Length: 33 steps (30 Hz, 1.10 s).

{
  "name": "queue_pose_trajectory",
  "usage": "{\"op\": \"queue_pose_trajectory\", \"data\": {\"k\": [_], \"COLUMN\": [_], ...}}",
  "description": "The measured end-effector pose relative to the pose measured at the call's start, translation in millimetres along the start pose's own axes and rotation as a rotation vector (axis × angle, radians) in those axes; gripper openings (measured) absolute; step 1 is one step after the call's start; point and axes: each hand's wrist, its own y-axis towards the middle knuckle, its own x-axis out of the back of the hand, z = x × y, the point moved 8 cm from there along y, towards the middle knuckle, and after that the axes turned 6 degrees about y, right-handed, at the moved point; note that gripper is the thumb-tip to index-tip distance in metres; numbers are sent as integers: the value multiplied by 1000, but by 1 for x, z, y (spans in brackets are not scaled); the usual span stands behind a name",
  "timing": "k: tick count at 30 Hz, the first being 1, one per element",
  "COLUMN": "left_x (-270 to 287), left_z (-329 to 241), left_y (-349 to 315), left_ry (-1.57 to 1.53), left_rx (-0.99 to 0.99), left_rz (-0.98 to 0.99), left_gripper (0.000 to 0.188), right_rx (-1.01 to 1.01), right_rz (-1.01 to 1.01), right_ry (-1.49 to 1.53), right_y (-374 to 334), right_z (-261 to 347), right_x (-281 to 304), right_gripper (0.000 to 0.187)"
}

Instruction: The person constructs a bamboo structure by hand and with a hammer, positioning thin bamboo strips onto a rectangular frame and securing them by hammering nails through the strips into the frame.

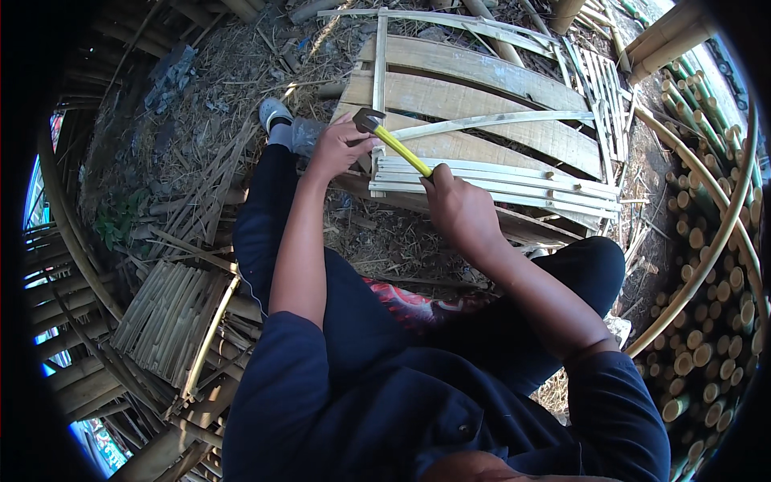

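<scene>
My right hand (459, 207) grips the yellow handle of a hammer (397, 147). Its dark metal head (369, 120) sits just above the left end of a bamboo slat panel (498, 136). My left hand (337, 146) rests on that corner of the panel, fingers curled right under the hammer head. The panel is made of wide flat bamboo boards with thin strips (498, 181) laid across its near edge and a diagonal strip (490, 122) over the middle. What the left fingers pinch is hidden.
I sit on straw-covered ground, legs in dark trousers, a grey shoe (274, 113) by the panel. A flattened bamboo mat (169, 317) lies at the left. Stacked bamboo poles (707, 281) fill the right side, with a curved strip (723, 225) over them. A small lattice (604, 88) lies behind.
</scene>
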Motion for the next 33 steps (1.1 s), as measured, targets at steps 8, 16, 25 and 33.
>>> {"op": "queue_pose_trajectory", "data": {"k": [8, 16, 25, 33], "left_x": [1, -3, -2, -4], "left_z": [1, 5, 0, 13], "left_y": [0, -1, 0, -2], "left_ry": [59, 6, 7, -86], "left_rx": [-35, -35, 44, 64], "left_rz": [11, -2, 28, -15], "left_gripper": [17, 18, 16, 18], "right_rx": [-58, -55, -27, -10], "right_rz": [43, 26, 4, 4], "right_ry": [7, 8, 21, 44], "right_y": [1, 1, -2, -1], "right_z": [-1, -2, 4, 15], "right_x": [5, 7, 11, 15], "right_gripper": [26, 25, 26, 27]}}
